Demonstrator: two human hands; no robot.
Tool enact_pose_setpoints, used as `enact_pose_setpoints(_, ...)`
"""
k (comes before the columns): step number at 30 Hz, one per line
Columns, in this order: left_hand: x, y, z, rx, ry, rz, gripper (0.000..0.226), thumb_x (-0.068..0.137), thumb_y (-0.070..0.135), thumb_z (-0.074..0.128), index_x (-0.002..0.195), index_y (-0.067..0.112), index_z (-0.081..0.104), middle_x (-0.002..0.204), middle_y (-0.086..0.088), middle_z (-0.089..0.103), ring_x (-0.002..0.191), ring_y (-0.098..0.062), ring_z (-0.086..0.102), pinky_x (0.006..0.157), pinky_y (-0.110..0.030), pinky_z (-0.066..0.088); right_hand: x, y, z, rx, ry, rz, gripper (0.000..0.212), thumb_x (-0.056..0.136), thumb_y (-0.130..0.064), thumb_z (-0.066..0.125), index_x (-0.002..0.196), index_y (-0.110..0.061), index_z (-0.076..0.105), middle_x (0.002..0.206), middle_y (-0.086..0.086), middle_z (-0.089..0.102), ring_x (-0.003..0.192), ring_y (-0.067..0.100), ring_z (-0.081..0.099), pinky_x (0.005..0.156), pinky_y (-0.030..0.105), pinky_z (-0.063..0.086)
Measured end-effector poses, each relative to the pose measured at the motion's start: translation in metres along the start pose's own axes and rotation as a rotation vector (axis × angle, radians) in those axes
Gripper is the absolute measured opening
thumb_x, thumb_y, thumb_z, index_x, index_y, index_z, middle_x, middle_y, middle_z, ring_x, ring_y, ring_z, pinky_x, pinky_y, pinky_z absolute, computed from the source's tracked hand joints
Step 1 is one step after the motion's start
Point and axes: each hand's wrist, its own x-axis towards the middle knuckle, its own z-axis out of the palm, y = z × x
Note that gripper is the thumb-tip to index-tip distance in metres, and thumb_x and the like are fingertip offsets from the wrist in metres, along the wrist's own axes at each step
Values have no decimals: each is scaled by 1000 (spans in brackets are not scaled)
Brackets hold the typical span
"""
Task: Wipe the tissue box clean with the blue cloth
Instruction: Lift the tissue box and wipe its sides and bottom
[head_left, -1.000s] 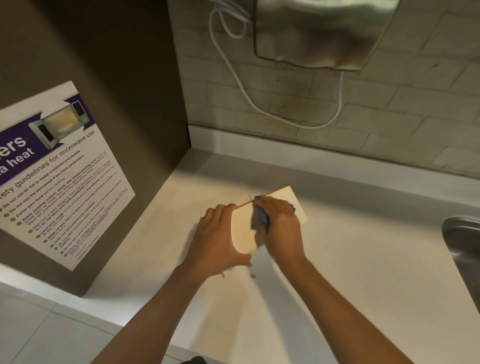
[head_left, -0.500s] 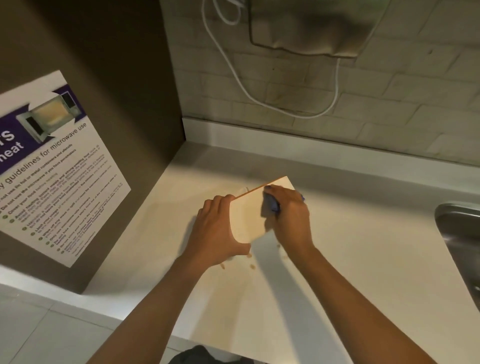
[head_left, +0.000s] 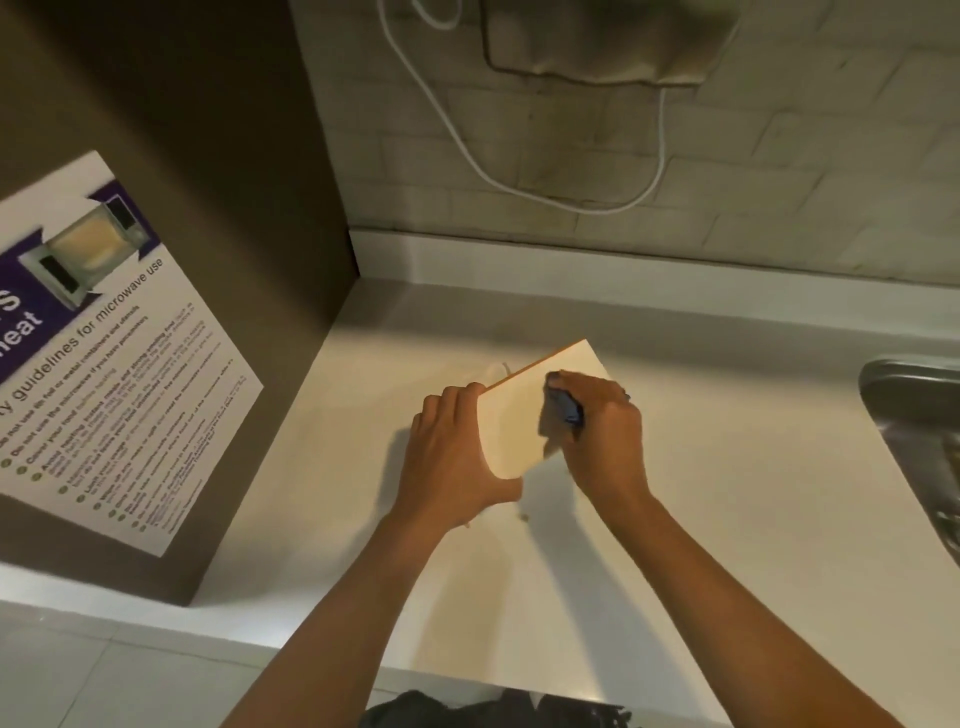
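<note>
A cream tissue box (head_left: 522, 415) with an orange top edge stands tilted on the white counter (head_left: 727, 493), its broad face turned up toward me. My left hand (head_left: 452, 452) grips its left side and lower corner. My right hand (head_left: 602, 431) is closed around a bunched blue cloth (head_left: 563, 405) and presses it against the right part of the box face. Most of the cloth is hidden inside my fist.
A brown cabinet side with a microwave guidelines poster (head_left: 104, 353) rises at the left. A steel sink (head_left: 919, 426) sits at the right edge. A white cable (head_left: 519, 182) loops on the tiled wall under a metal hand dryer (head_left: 608, 41). Small crumbs (head_left: 524, 517) lie below the box.
My right hand with the cloth has slid from the middle of the box face toward its right side. My left hand keeps its hold; the view has shifted slightly.
</note>
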Motion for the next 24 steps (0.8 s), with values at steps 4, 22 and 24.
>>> enact_pose_setpoints(4, 2, -5, 4, -46, 13, 43, 99, 67, 57, 83, 145, 19, 37, 137, -2, 51, 119, -22, 47, 98, -34, 44, -43, -38, 24, 111, -162, -8, 9, 84, 8, 56, 82, 16, 60, 84, 26, 62, 77, 32, 56, 71, 27, 46)
enact_pose_setpoints(22, -29, -49, 4, -331, -22, 15, 130, 49, 76, 83, 151, 29, 18, 150, 11, 30, 134, -10, 33, 111, -34, 39, -19, -15, 21, -65, 71, -64, 42, 76, 11, 67, 111, -10, 72, 110, 5, 71, 101, 25, 64, 86, 24, 44)
enact_pose_setpoints(24, -27, -50, 6, -370, -29, 26, 124, 51, 72, 85, 149, 28, 24, 147, 11, 36, 131, -10, 38, 108, -36, 44, -19, -16, 22, -75, 61, -47, 40, 76, 10, 68, 110, -10, 72, 110, 5, 71, 101, 26, 65, 88, 23, 42)
